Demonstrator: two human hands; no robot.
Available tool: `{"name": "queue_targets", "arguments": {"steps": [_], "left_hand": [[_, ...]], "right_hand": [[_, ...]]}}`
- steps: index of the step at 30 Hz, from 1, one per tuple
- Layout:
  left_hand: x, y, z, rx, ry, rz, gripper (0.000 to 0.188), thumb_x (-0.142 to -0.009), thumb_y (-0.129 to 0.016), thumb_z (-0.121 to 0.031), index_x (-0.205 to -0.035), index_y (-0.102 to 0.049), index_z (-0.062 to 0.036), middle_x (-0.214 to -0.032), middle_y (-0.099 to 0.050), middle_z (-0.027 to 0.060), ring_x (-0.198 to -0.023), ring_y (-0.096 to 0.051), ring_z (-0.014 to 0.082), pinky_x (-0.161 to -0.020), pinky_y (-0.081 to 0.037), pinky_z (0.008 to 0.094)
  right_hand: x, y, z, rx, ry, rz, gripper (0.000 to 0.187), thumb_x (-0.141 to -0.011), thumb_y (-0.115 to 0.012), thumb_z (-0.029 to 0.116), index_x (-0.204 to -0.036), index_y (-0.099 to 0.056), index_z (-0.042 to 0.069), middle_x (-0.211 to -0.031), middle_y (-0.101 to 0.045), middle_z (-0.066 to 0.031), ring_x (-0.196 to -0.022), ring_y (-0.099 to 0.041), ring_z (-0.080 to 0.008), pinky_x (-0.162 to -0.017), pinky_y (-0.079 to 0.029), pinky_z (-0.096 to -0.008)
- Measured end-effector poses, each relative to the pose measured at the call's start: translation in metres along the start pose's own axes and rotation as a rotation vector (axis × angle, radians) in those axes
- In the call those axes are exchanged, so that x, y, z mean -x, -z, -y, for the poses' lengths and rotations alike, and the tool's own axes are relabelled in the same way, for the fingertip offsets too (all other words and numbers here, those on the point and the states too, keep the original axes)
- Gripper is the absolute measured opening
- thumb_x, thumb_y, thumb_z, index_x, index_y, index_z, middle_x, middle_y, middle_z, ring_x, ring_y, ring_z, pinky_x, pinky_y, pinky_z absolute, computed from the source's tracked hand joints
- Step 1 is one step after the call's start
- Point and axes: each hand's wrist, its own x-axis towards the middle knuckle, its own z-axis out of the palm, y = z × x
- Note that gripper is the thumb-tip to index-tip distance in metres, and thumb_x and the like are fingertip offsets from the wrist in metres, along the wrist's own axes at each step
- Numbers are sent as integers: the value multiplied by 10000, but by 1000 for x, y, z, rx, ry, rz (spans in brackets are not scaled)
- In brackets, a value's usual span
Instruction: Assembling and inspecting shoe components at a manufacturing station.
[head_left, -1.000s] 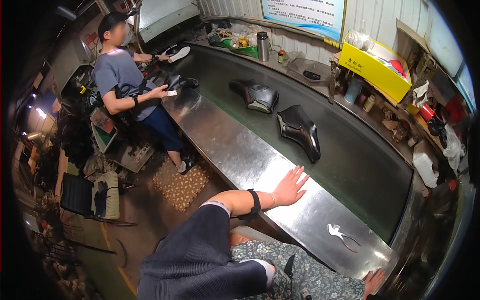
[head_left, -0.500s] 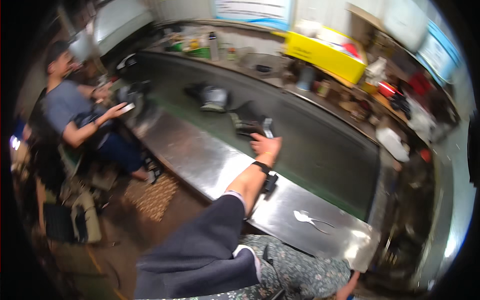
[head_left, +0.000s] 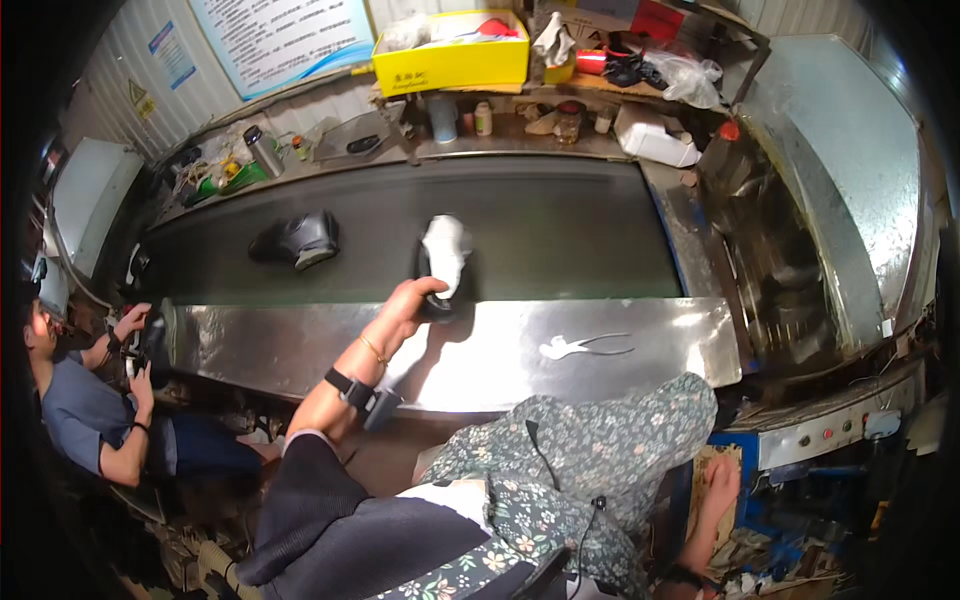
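Note:
My left hand (head_left: 405,308) grips a black shoe (head_left: 432,300) by its near end, thumb on top. A white, foot-shaped surface (head_left: 445,255) faces up on this shoe; whether it is the underside or a form inside cannot be made out. The shoe is over the near edge of the dark conveyor belt (head_left: 550,220), by the metal ledge. Another black shoe (head_left: 305,240) lies on the belt farther left. To the right, silver pliers (head_left: 575,347) rest on the metal ledge (head_left: 480,350). My right hand (head_left: 718,490) hangs low at my right side, fingers loosely apart, holding nothing visible.
At the left a co-worker (head_left: 90,420) sits with a dark object in both hands. Behind the belt, a shelf carries a yellow box (head_left: 450,62), a thermos flask (head_left: 263,152) and a white jug (head_left: 655,138). A control panel (head_left: 835,430) stands at my right.
My view has swung right. My left hand has drawn the shoe nearer to me, and its white surface now faces up. My right hand has come more fully into view.

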Motion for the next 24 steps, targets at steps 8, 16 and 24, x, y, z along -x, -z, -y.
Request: {"name": "queue_targets", "arguments": {"steps": [8, 16, 24], "left_hand": [[132, -174, 82, -213, 24, 975, 865, -767, -769, -172, -1465, -307, 46, -1354, -524, 128, -1235, -509, 185, -1023, -434, 329], [155, -282, 136, -869, -779, 1139, 1222, -695, -807, -336, -1571, 0, -63, -1569, -41, 374, -1483, -67, 480, -1189, -180, 491], [141, -333, 156, -816, -712, 1159, 1157, -656, -792, -262, -1546, -96, -11, -1567, -23, 378, -1488, -19, 476, -1205, -115, 483]], "right_hand": [[-63, -101, 205, -528, 46, 485, 746, -994, -501, 514, -1562, -224, 117, -1570, -289, -181, -1244, -508, -237, -992, -462, -368], [22, -63, 206, 385, 421, 105, 425, -943, -424, 34, -1358, -504, -20, -1394, -524, -178, -1324, -454, -281, -1128, -325, -382], [25, -39, 230, 304, 306, 527, 550, -1000, -515, 248, -1459, -396, -30, -1448, -465, -179, -1316, -456, -266, -1103, -336, -368]]}}
